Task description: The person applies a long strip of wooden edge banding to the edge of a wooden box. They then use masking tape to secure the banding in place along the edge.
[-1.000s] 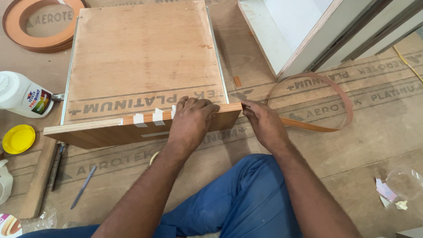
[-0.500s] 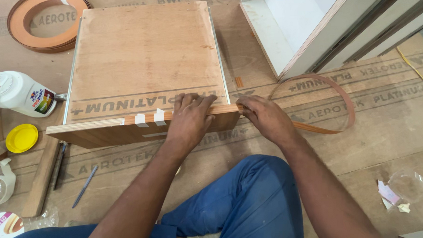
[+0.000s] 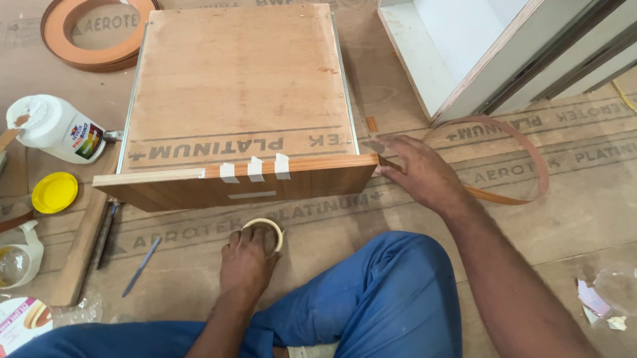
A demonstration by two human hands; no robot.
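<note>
An upturned plywood drawer (image 3: 237,91) lies on the floor in front of me, its brown laminate front (image 3: 262,187) facing me. Three short pieces of pale tape (image 3: 254,168) hold an edge band strip along its top edge. My left hand (image 3: 248,261) rests on the floor below the drawer front, fingers on a roll of masking tape (image 3: 264,230). My right hand (image 3: 417,174) presses at the drawer's right front corner, fingers on the end of the brown edge band strip (image 3: 516,165) that loops away to the right.
A white glue bottle (image 3: 55,129) and its yellow cap (image 3: 55,192) lie at the left. A coil of brown edge banding (image 3: 91,26) sits far left. A white cabinet box (image 3: 464,50) stands at the upper right. A blue pen (image 3: 141,266) and plastic scraps (image 3: 610,302) lie on the floor.
My left hand left the taped top edge of the drawer front and dropped to the tape roll on the floor. My right hand stays at the right corner.
</note>
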